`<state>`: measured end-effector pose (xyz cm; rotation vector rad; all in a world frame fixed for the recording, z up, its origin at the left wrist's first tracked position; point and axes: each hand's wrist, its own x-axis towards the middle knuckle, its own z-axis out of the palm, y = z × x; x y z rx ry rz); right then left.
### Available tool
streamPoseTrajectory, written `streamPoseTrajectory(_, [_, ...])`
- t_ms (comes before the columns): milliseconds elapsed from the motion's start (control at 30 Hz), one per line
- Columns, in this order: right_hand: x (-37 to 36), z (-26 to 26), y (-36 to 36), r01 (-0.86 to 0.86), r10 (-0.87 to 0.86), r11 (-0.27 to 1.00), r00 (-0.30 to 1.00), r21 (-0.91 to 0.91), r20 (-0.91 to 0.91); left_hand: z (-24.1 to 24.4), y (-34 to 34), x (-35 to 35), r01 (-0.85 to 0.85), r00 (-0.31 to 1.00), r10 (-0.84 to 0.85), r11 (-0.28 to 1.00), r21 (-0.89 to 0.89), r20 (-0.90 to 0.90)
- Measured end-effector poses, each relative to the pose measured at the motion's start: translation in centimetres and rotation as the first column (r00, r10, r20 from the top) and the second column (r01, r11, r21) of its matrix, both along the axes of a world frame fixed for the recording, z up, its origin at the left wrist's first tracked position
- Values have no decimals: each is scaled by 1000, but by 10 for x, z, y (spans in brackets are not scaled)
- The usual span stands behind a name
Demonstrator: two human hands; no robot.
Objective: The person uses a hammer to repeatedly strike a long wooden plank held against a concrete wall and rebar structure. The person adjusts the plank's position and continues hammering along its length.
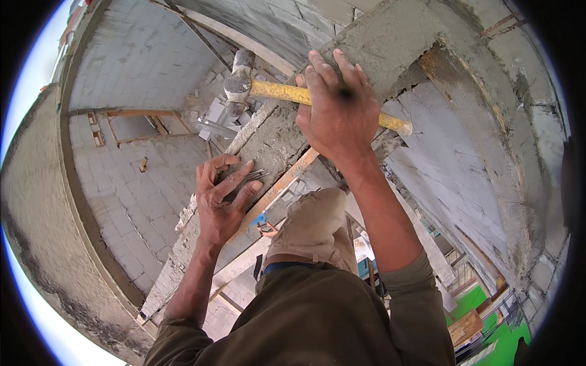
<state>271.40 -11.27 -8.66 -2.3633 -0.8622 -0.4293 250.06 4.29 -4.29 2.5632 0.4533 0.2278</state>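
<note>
My left hand [222, 199] rests on a rough concrete beam [270, 142], its fingers bent and spread. Several thin nails [258, 174] stick out beside my index finger and thumb. Their other ends are hidden under my fingers, so I cannot tell whether they are held or just lie on the concrete. Farther up the beam, my right hand [339, 103] lies over the yellow handle [284, 91] of a club hammer, with the fingertips reaching onto the concrete. The worn grey hammer head [239, 82] juts out to the left past the beam's edge.
A wooden board [284, 180] runs along the beam's near side. Below on the left lie broken blocks [219, 112] inside block walls [132, 183]. A rough opening [425, 82] in the concrete is at upper right. An orange-handled tool [268, 228] shows below the beam.
</note>
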Motion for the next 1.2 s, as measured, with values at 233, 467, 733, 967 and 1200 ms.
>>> streamPoseTrajectory(233, [10,3,-8,13,-13,1000,1000,9,-17,17,-18,23,-15,1000,16,1000,20,-25])
streamPoseTrajectory(467, [3,-6,3,-32,35,999,994,35,-102,16,-22,25,162,976,-118,956,244,-183])
streamPoseTrajectory(733, [-3,-9,-7,-18,14,999,992,-30,-129,9,-46,25,199,963,-109,903,381,-245])
streamPoseTrajectory(967, [-5,12,-32,-75,70,997,989,-36,-134,1,-52,23,213,967,-134,890,403,-214])
streamPoseTrajectory(1200, [-37,77,-122,-125,274,938,841,324,-467,-9,-31,11,172,978,-117,918,358,-170])
